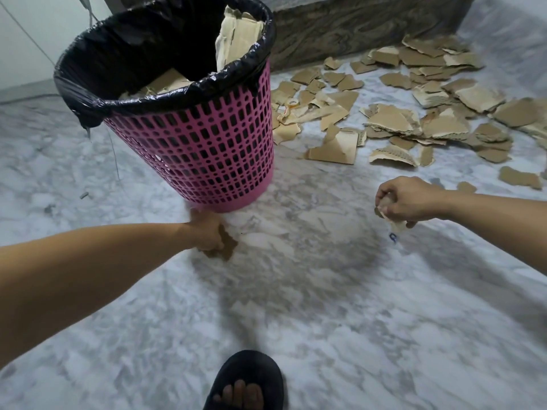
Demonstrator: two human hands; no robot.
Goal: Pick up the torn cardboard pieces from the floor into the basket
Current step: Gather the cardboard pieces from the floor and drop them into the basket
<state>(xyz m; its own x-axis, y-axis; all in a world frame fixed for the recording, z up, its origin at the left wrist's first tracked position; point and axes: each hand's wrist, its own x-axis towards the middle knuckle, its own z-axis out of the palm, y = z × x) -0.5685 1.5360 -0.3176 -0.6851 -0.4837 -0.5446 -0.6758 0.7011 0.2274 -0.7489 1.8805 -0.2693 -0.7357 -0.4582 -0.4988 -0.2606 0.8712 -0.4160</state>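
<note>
While the left hand (207, 232) closes on a brown cardboard scrap (226, 247) at the foot of the pink basket (204, 143), the right hand (405, 201) clutches pale cardboard bits (393, 221). Torn cardboard pieces (414, 113) litter the marble floor (325, 306) beyond; others fill the basket's black liner (142, 48).

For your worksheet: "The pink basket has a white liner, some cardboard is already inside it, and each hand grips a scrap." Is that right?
Not quite: the head view shows the liner of the pink basket is black, not white. The rest stands: cardboard is already inside, and the left hand and right hand each grip a scrap.
</note>
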